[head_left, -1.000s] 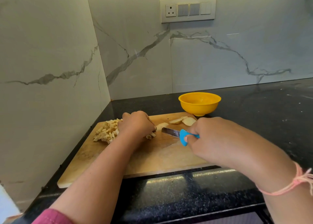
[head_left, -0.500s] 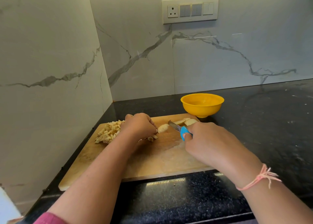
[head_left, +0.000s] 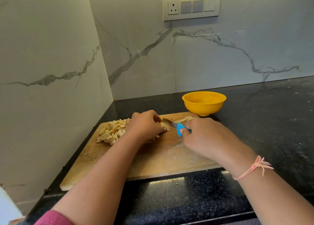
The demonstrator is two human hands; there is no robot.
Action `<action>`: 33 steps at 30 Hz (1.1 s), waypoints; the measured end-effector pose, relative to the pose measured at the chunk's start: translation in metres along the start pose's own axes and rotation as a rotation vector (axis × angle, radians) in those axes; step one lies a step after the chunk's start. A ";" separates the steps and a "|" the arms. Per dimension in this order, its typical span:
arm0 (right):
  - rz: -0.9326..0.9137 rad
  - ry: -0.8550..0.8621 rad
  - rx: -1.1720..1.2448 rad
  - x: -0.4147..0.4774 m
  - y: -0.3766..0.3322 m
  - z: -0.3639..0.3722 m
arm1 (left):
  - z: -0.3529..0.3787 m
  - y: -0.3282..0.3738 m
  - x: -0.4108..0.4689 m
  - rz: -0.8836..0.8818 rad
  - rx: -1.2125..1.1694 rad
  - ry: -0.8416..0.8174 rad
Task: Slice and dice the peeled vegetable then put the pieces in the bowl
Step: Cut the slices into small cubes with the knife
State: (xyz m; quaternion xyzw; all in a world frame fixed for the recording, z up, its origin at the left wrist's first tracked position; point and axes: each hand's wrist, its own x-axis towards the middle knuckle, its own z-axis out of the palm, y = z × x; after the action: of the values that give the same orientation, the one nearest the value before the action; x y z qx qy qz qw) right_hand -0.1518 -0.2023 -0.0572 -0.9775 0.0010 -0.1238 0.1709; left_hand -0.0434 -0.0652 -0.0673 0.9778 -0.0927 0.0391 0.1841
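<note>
While the bowl (head_left: pixel 203 107) stands empty and dice (head_left: pixel 112 131) lie piled, left grip (head_left: pixel 146 124) pinches a slice (head_left: pixel 167 129), right grip (head_left: pixel 206 137) clasps knife (head_left: pixel 175 125).

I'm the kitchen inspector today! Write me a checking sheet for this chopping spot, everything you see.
Surface: black countertop with a wooden cutting board on it.
Job's things: diced pile on the board's left; slice at the knife blade; uncut slices at the board's far right; yellow bowl behind the board, no pieces seen inside.
Clutter: pale thing at the lower left edge, unclear.
Hands: left hand holds the slice; right hand grips the knife.
Cables: nothing seen.
Surroundings: marble wall, switch panel.
</note>
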 end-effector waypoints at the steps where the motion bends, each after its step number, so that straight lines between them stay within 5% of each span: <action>1: 0.009 0.011 0.010 0.001 0.001 0.001 | 0.001 0.000 0.000 -0.001 -0.003 0.006; 33: 0.044 -0.062 0.063 0.000 -0.014 0.011 | 0.011 -0.009 0.018 -0.106 -0.093 -0.033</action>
State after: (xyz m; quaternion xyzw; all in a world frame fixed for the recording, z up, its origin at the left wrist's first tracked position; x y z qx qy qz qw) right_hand -0.1500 -0.1852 -0.0627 -0.9747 0.0131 -0.0896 0.2041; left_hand -0.0232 -0.0639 -0.0789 0.9721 -0.0454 0.0087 0.2298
